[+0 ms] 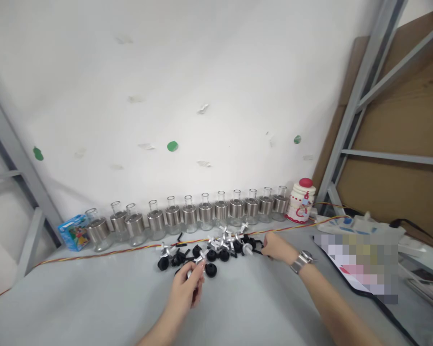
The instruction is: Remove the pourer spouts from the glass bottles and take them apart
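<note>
My left hand (188, 284) is closed around a small silvery-white part (201, 258) at the near side of a pile. My right hand (276, 247), with a watch (302, 261) on its wrist, has its fingers pinched together at the pile's right end. What they hold, if anything, is hidden, though thin black pieces (257, 242) lie right beside the fingertips. Between the hands spread round black caps (224, 254), a nearer black cap (211, 270) and several silvery-white stemmed parts (248, 249).
Several glass bottles with metal sleeves (173, 216) stand in a row along the wall. A blue box (73, 233) is at their left, a white jar with a red lid (300, 202) at their right. A twisted red-yellow cable (130, 251) crosses the table. A partly blurred tablet-like object (334, 259) lies right.
</note>
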Available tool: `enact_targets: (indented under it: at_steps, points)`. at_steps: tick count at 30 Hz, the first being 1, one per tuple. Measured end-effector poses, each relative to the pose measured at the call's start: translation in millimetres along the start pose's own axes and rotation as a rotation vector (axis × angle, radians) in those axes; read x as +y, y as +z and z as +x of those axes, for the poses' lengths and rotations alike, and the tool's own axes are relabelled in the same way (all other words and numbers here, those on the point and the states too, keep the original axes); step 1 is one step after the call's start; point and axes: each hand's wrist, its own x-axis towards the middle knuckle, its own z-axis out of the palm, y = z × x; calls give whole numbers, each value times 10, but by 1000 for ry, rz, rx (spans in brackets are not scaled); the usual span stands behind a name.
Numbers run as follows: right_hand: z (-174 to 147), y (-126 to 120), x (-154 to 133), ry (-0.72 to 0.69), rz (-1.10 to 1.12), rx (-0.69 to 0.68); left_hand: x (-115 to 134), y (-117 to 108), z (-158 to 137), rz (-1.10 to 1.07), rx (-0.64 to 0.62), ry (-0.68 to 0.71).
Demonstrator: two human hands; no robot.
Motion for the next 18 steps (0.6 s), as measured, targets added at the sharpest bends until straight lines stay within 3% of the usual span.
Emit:
enact_targets:
  at_steps: [8, 14, 18]
  points:
    - [4, 56, -59, 42, 31, 79, -38, -28, 70, 4, -23, -9]
    - [-25, -52, -111, -87, 372, 130, -28, 8, 25, 36, -42, 50]
    - [-123, -65, -364, -262, 668, -5, -35, 20, -17, -1, -60, 163]
